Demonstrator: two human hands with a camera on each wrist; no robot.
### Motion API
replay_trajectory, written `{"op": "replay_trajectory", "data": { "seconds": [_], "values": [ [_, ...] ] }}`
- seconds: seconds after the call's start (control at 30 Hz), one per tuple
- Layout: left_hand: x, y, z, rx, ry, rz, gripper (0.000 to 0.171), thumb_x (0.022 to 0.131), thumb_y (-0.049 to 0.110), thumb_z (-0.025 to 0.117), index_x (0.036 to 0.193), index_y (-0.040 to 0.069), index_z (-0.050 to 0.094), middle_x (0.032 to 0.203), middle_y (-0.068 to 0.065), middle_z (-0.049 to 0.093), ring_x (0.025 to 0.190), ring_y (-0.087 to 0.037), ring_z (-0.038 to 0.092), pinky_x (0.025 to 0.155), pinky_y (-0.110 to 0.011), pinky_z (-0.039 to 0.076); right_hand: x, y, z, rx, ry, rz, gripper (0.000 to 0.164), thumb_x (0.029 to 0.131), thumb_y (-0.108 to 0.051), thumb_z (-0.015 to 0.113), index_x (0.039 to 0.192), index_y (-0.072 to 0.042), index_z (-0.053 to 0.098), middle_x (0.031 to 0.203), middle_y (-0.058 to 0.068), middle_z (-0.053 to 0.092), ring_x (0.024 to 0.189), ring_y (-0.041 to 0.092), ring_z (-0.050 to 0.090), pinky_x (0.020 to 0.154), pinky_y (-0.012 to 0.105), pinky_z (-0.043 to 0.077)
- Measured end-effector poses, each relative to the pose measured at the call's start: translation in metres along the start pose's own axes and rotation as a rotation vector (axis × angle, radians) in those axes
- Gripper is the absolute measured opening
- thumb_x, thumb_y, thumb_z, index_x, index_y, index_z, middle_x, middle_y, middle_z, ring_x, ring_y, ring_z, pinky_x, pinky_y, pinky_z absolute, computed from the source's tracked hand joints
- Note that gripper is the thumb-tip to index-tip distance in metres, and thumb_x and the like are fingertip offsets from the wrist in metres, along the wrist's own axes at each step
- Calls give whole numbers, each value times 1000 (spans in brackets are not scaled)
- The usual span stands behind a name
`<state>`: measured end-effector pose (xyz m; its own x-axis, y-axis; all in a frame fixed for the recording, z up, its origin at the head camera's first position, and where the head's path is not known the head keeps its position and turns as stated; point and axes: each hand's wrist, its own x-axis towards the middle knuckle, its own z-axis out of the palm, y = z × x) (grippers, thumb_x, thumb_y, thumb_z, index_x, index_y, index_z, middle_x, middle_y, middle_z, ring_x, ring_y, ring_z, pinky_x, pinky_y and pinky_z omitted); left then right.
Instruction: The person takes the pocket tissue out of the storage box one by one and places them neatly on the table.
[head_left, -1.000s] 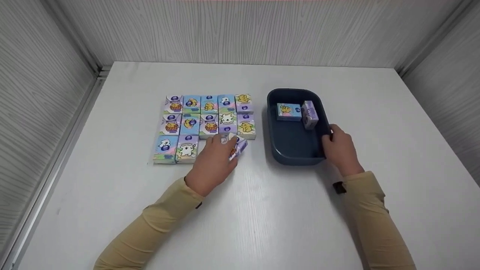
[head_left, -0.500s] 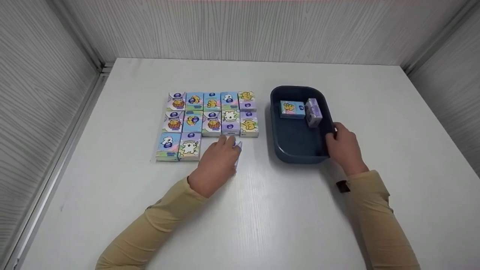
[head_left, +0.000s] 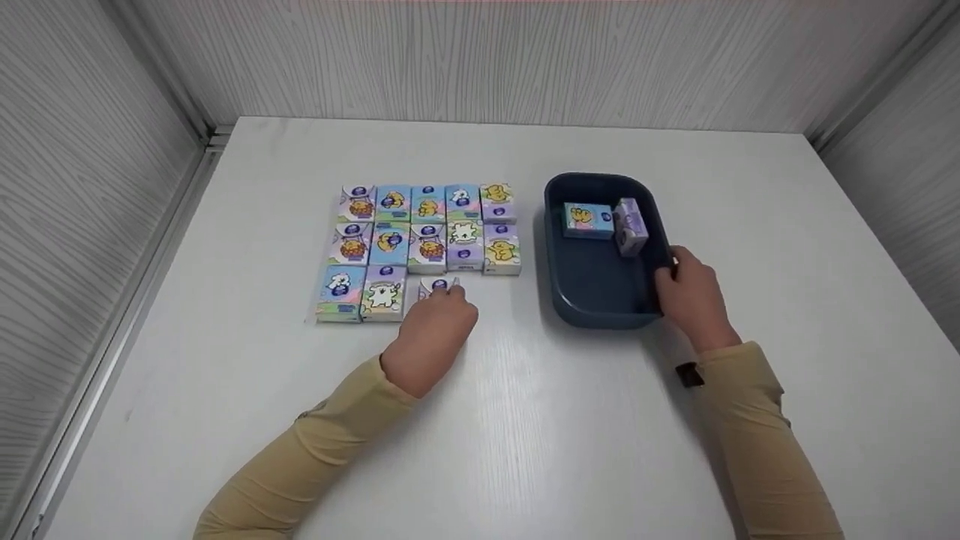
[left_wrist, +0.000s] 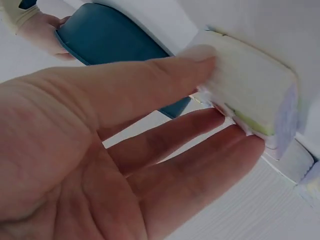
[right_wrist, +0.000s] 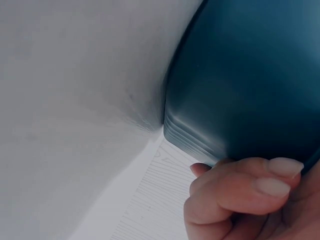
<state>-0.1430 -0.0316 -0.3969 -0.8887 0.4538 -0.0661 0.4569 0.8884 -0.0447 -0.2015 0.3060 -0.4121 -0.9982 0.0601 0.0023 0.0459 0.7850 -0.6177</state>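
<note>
My left hand (head_left: pixel 430 336) pinches a small cartoon-printed tissue pack (head_left: pixel 436 286) at the front row of similar packs. In the left wrist view, the thumb lies on one face of the pack (left_wrist: pixel 255 82) and the fingertips touch its other side; my hand hides most of it in the head view. My right hand (head_left: pixel 694 300) grips the near right side of a dark blue rectangular bin (head_left: pixel 604 319), its fingers curled at the wall in the right wrist view. Inside the bin are a blue pack (head_left: pixel 587 221) lying flat and a purple pack (head_left: pixel 630 227) on its edge.
Left of the bin, several packs (head_left: pixel 390 244) lie flat in tight rows. Two front-row packs, a blue one (head_left: pixel 339 294) and a purple one (head_left: pixel 383 294), lie beside my left hand. A pale wood-grain panel (head_left: pixel 480 64) stands behind the white table (head_left: pixel 525 450).
My left hand has lowered the pack and shifted it left, turning it from tilted to nearly in line with the front row. My right hand still grips the bin.
</note>
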Motion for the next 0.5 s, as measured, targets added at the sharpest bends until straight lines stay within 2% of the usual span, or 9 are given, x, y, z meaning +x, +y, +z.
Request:
{"op": "replay_trajectory", "data": {
  "seconds": [0.2, 0.43, 0.5],
  "values": [
    [3, 1, 0, 37, -1, -67, 16, 88, 1, 66, 102, 3, 73, 92, -16, 59, 82, -27, 57, 67, -39, 55, 0, -1, -1, 10, -4, 5, 47, 97, -15, 35, 139, 5, 41, 123, 28, 55, 98, 33, 56, 85, 49, 45],
    [3, 1, 3, 40, 74, -103, 13, 87, -2, 66, 96, 2, 74, 87, -16, 60, 80, -27, 59, 63, -39, 56, 0, -2, -1, -7, 8, -10, 45, 96, -13, 37, 136, 7, 43, 114, 29, 58, 93, 34, 56, 82, 48, 45],
    [4, 1, 3, 39, 75, -114, 12, 87, -2, 65, 95, 2, 74, 85, -15, 59, 79, -27, 59, 63, -39, 56, 0, -2, -2, -3, 4, -8, 45, 96, -13, 38, 137, 7, 42, 114, 28, 58, 92, 34, 56, 81, 48, 45]
  ]
}}
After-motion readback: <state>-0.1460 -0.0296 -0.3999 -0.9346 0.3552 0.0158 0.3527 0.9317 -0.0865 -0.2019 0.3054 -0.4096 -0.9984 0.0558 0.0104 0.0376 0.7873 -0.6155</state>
